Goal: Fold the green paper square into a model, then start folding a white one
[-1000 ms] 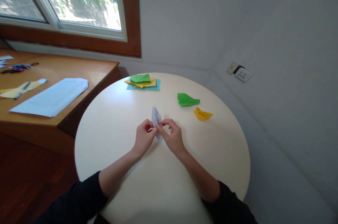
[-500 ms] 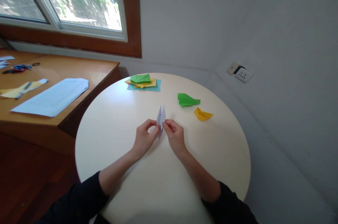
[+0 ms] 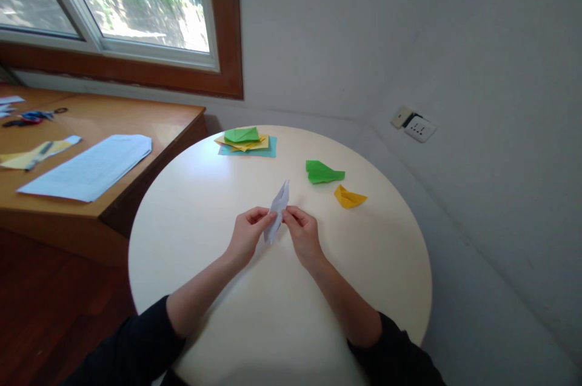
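Over the round table [image 3: 391, 289], the left hand [image 3: 248, 237] and right hand [image 3: 304, 236] pinch the white folded paper [image 3: 277, 211], which could tear if both pull hard.

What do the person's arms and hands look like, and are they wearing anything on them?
Both arms wear dark, black-looking sleeves pushed up to about the elbow, so the forearms are bare. The left hand and the right hand are bare too: no gloves, and no rings, watch or bracelets can be seen at the wrists. The fingers are slim. No markings show on the sleeves.
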`<state>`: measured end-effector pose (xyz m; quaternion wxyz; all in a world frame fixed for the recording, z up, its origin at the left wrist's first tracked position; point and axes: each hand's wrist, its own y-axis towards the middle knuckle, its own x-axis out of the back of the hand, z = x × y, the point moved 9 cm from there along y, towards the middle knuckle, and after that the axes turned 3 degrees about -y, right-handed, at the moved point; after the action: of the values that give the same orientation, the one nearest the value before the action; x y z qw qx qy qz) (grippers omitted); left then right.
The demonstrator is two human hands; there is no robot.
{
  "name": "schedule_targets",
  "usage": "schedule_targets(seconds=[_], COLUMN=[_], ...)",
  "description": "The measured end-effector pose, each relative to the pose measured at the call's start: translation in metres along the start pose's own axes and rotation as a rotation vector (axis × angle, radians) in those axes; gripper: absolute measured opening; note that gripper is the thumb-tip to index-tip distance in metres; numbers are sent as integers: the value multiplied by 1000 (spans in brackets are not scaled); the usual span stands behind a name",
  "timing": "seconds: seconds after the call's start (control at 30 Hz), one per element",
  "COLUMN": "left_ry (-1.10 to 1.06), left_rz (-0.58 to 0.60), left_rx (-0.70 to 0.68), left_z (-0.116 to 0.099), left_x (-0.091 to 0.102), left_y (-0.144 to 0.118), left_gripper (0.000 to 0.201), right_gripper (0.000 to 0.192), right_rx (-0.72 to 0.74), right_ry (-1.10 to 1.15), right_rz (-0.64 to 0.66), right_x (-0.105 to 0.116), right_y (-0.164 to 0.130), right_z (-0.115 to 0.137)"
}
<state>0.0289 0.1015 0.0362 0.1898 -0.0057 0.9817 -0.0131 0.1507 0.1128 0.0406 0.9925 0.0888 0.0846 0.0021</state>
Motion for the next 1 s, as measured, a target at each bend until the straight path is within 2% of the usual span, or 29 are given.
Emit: schedule_targets(seconds=[0.17,0.37,0.47,0.8,1.0], left_ry=[-50,-117,-128,-251,-132], left_rz=[18,131,164,127,119], left_rx=[-34,80,109,138,64], left_z=[-5,-6,-9,-7,-13], left_x=[-3,-15,-19,-11,-9], left_y=[-1,-4,-5,1,0], left_gripper=[32,44,40,16,20], right_gripper=[16,17,17,15,17], right_rx=[19,6,-6,-69,-86], right_ry=[-18,47,58,167,179], right_rz=[-24,8,8,41,28], right_x=[2,2,3,-4,-4], right_y=[0,1,2,0,0], right_z=[2,-5,-7,-1,-2])
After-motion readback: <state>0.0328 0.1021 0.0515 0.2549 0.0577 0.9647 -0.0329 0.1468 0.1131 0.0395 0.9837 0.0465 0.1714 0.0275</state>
